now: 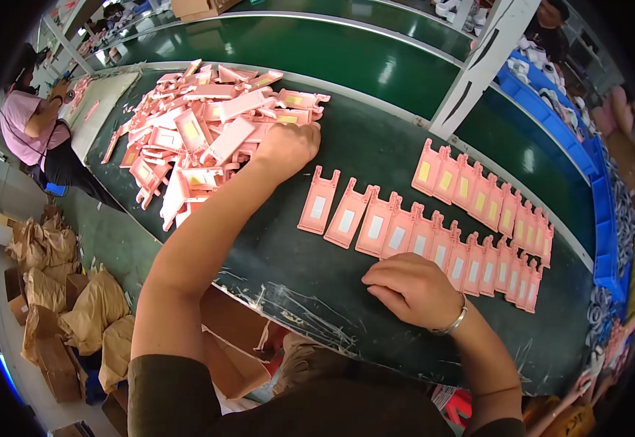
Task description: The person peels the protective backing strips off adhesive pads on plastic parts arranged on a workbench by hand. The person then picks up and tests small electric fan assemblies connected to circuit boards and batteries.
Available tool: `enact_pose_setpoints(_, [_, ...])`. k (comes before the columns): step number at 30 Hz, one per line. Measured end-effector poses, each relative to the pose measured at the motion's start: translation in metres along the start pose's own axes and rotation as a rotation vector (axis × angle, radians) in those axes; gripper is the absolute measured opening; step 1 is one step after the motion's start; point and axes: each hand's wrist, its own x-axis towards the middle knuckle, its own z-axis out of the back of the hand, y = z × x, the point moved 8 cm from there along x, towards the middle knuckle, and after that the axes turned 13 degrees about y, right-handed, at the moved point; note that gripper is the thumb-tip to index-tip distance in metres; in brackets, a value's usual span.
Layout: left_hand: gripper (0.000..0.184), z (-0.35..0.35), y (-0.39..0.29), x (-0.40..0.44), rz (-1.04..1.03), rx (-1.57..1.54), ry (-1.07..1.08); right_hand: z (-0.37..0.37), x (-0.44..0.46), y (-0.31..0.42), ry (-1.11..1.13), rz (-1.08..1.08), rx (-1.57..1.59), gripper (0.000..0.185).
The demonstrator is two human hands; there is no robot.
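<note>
My left hand point(286, 151) reaches to the right edge of a heap of pink plastic parts point(231, 138), its fingers curled down on a part there; the fingertips are hidden. My right hand point(413, 288), with a bangle on the wrist, rests just below a row of pink parts with white stickers point(397, 237). Its fingers are bent together, and nothing shows in them. The row runs from the middle to the lower right, its parts overlapping towards the right end. Behind it lies a second overlapping row with yellow stickers point(463, 186).
Behind the dark table point(310, 284) runs a green conveyor point(376, 54), with a white post point(478, 73) beside it. Blue bins point(550, 109) line the right. A person in pink point(28, 124) stands at the far left. Brown bags point(95, 309) and boxes lie on the floor.
</note>
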Motion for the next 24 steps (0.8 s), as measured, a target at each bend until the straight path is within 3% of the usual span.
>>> enact_pose_setpoints(3, [0.011, 0.002, 0.005, 0.008, 0.009, -0.019, 0.015, 0.002, -0.007, -0.003, -0.019, -0.016, 0.056, 0.009])
enact_pose_setpoints(5, [0.002, 0.02, 0.017, -0.006, 0.096, -0.159, -0.169, 0.007, -0.007, -0.002, -0.015, -0.013, 0.074, 0.009])
enact_pose_setpoints(9, [0.007, 0.055, 0.047, -0.058, 0.335, -0.564, -0.534, 0.006, -0.01, -0.004, -0.043, 0.002, 0.085, 0.007])
enact_pose_setpoints(10, [0.017, 0.053, 0.054, -0.071, 0.434, -0.747, -0.483, 0.004, -0.01, -0.006, -0.016, -0.009, 0.102, 0.01])
enact_pose_setpoints(12, [0.019, 0.045, 0.06, -0.102, 0.683, -1.133, -0.376, 0.001, -0.006, -0.008, 0.006, -0.015, 0.118, 0.013])
enact_pose_setpoints(13, [0.018, 0.035, 0.054, -0.117, 0.732, -1.416, -0.486, 0.004, -0.001, -0.007, -0.062, -0.017, 0.146, 0.021])
enact_pose_setpoints(14, [0.017, 0.042, 0.047, -0.131, 0.735, -1.49, -0.588, 0.006, 0.003, -0.006, -0.129, -0.023, 0.175, 0.029])
enact_pose_setpoints(15, [0.015, 0.05, 0.039, -0.143, 0.734, -1.565, -0.692, 0.008, 0.009, -0.002, -0.185, -0.01, 0.044, 0.049])
enact_pose_setpoints(16, [0.012, 0.058, 0.028, -0.155, 0.771, -1.616, -0.69, 0.012, 0.016, 0.0, -0.251, -0.031, 0.017, 0.06])
enact_pose_setpoints(18, [0.007, 0.06, 0.0, -0.179, 0.77, -1.783, -0.775, 0.014, 0.026, 0.012, -0.419, -0.019, -0.028, 0.066])
enact_pose_setpoints(19, [0.006, 0.063, -0.015, -0.183, 0.693, -1.955, -0.891, 0.01, 0.033, 0.015, -0.417, 0.003, -0.055, 0.068])
enact_pose_setpoints(21, [0.011, 0.071, -0.039, -0.192, 0.66, -2.012, -0.82, -0.003, 0.04, 0.016, -0.34, 0.029, -0.01, 0.068])
enact_pose_setpoints(24, [0.022, 0.068, -0.041, -0.201, 0.524, -1.901, -0.675, -0.002, 0.047, 0.009, -0.2, 0.04, -0.044, 0.045])
